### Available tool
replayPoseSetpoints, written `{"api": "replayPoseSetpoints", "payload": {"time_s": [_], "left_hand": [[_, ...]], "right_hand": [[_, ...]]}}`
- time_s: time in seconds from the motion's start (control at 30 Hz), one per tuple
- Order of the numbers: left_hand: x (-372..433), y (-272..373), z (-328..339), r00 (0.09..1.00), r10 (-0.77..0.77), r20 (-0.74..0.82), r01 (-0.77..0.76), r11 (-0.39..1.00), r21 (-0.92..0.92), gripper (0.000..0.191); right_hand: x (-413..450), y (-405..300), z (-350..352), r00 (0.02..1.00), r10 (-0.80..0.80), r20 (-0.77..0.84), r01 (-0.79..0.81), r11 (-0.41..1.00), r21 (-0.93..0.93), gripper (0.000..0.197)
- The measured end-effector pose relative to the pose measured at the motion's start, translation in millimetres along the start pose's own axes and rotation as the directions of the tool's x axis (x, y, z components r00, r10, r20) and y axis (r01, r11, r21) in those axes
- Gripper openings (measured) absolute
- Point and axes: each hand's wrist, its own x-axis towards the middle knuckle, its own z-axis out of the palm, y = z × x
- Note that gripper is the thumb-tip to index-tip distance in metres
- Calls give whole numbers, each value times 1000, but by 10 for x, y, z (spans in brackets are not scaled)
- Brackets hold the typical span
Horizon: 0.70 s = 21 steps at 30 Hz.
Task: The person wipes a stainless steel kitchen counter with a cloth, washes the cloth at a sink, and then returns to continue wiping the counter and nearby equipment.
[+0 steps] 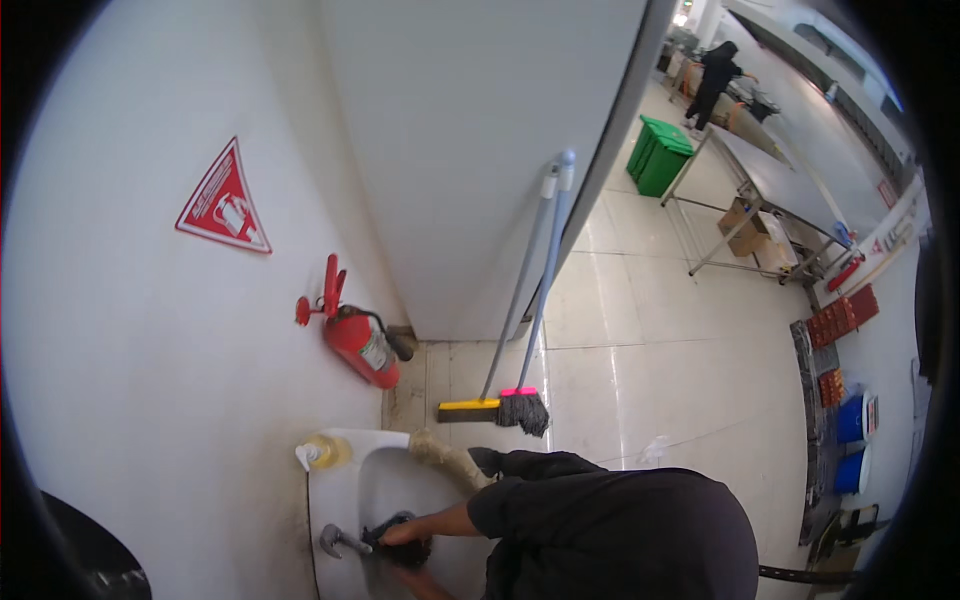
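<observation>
My right hand (403,532) grips a dark, bunched item (409,553), which looks like cloth, inside the white washbasin (334,499). The item is just below the metal faucet (345,540). My left hand (405,576) reaches in from the lower side against the same item, and its fingers are mostly hidden. A pump bottle of yellow liquid soap (328,452) stands on the basin's back corner. A stained beige cloth (448,459) hangs over the basin's rim near my dark sleeve (495,510).
A red fire extinguisher (364,349) hangs low on the wall beneath a red sign (227,202). A squeegee (469,410) and a mop (523,411) lean on a tall grey cabinet (480,150). Farther off are a green bin (660,156), a steel table (772,172) and a person (716,82).
</observation>
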Motion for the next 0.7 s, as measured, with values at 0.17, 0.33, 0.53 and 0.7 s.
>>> {"api": "replayPoseSetpoints", "payload": {"time_s": [0.17,0.33,0.53,0.7], "left_hand": [[347,-183,331,998,-39,45,42,998,-51,46],[618,-211,645,996,-80,-33,79,996,-37,41],[779,-197,649,980,186,-75,-130,875,467,36],[11,175,481,949,149,277,-250,892,376,32]], "right_hand": [[-513,-262,-271,983,-173,62,182,859,-479,34],[-910,-338,-632,943,-322,-81,184,711,-679,40],[-780,-38,-736,893,-437,-110,227,646,-729,37],[-459,34,-632,977,-195,83,204,756,-622,33]]}}
